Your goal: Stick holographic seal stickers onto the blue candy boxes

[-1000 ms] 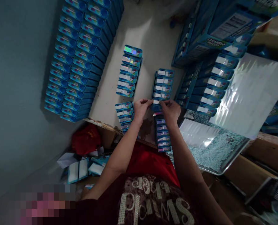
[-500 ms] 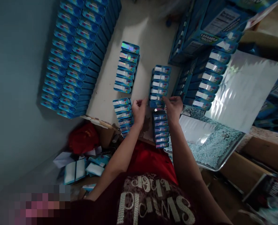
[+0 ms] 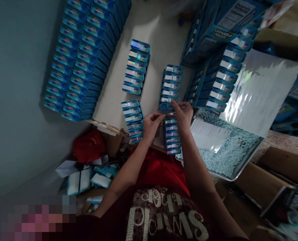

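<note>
My left hand (image 3: 152,125) has its thumb and fingertips pinched together at the near right group of slim blue candy packs (image 3: 172,134). A thin shiny edge shows beside those fingertips, too small to name. My right hand (image 3: 184,115) is bent over the gap between that group and the farther right group of packs (image 3: 171,85). Its fingertips touch the nearest packs there, and whatever they grip is hidden. Beside my left hand stands the near left group of packs (image 3: 132,117). Beyond it is the far left group (image 3: 136,68). White or shiny strips cross many pack ends.
Two tall columns of blue packs (image 3: 82,62) line the table's left side. Larger blue boxes (image 3: 221,36) and more packs (image 3: 221,77) stand at right. A metal tray (image 3: 236,177) holds pale blue pieces under white sheets (image 3: 261,93). A red cloth item (image 3: 90,147) lies below left.
My left hand has moved right, its fingertips now close to my right hand above the near right group. My right hand has shifted slightly up. The view has tilted a little.
</note>
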Demonstrator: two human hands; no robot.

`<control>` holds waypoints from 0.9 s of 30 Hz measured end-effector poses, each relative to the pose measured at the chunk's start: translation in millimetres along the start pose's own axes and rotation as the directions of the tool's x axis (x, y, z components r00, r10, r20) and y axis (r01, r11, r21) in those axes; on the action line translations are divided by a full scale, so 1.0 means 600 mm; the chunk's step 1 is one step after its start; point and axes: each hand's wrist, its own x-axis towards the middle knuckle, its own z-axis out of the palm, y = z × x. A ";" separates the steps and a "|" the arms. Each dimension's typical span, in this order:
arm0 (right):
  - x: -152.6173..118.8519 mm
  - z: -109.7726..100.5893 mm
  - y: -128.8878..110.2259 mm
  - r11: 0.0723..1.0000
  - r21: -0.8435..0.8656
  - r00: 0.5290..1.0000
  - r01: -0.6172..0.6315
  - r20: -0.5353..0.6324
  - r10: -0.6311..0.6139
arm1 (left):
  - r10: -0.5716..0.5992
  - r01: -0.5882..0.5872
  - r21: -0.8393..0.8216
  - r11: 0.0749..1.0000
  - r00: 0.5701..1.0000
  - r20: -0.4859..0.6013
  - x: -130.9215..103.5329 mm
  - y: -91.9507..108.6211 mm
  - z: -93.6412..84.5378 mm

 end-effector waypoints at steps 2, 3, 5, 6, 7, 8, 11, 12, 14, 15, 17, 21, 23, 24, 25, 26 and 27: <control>-0.009 -0.013 0.004 0.996 0.081 0.993 -0.046 0.112 0.037 | -0.020 0.020 0.016 1.000 1.000 0.019 0.005 0.013 -0.011; -0.013 -0.018 0.006 0.991 0.115 0.988 -0.064 0.151 0.046 | -0.023 0.022 0.032 0.999 0.999 0.034 0.011 0.020 -0.016; -0.019 -0.022 0.009 0.985 0.154 0.985 -0.081 0.164 0.055 | -0.006 0.000 0.086 0.996 0.997 0.071 0.029 0.032 -0.026; -0.021 -0.021 0.010 0.985 0.157 0.989 -0.076 0.137 0.055 | 0.013 -0.024 0.127 0.992 0.996 0.088 0.039 0.037 -0.030; -0.021 -0.017 0.011 0.987 0.151 0.994 -0.062 0.095 0.048 | 0.034 -0.052 0.178 0.983 0.994 0.100 0.050 0.043 -0.033; -0.020 -0.011 0.012 0.990 0.135 0.998 -0.041 0.049 0.034 | 0.057 -0.080 0.233 0.969 0.993 0.104 0.061 0.047 -0.035; -0.013 0.012 0.015 0.999 0.019 0.997 0.040 -0.069 -0.038 | 0.115 -0.145 0.382 0.913 0.988 0.101 0.090 0.058 -0.036; -0.010 0.019 0.016 0.998 -0.034 0.994 0.059 -0.092 -0.062 | 0.124 -0.155 0.411 0.898 0.987 0.101 0.097 0.059 -0.036; -0.006 0.028 0.020 0.988 -0.129 0.988 0.081 -0.118 -0.096 | 0.126 -0.157 0.438 0.885 0.987 0.101 0.108 0.060 -0.036; -0.004 0.031 0.022 0.984 -0.160 0.987 0.084 -0.122 -0.104 | 0.119 -0.150 0.441 0.885 0.988 0.097 0.112 0.058 -0.037; -0.001 0.035 0.025 0.978 -0.191 0.987 0.081 -0.122 -0.105 | 0.109 -0.136 0.437 0.889 0.990 0.086 0.119 0.053 -0.040; 0.002 0.040 0.027 0.977 -0.198 0.987 0.079 -0.121 -0.105 | 0.112 -0.141 0.407 0.902 0.989 0.094 0.131 0.038 -0.046; 0.003 0.042 0.029 0.977 -0.199 0.986 0.083 -0.124 -0.109 | 0.119 -0.151 0.414 0.898 0.988 0.102 0.139 0.028 -0.046; 0.004 0.043 0.030 0.975 -0.205 0.986 0.083 -0.123 -0.110 | 0.124 -0.155 0.421 0.894 0.987 0.099 0.143 0.022 -0.045; 0.006 0.043 0.031 0.973 -0.216 0.986 0.080 -0.123 -0.109 | 0.127 -0.155 0.427 0.891 0.988 0.093 0.147 0.015 -0.042; 0.008 0.042 0.033 0.969 -0.234 0.986 0.076 -0.129 -0.108 | 0.124 -0.148 0.428 0.892 0.989 0.083 0.152 0.009 -0.039; 0.010 0.041 0.033 0.962 -0.262 0.983 0.071 -0.143 -0.112 | 0.111 -0.130 0.416 0.900 0.991 0.068 0.156 0.002 -0.035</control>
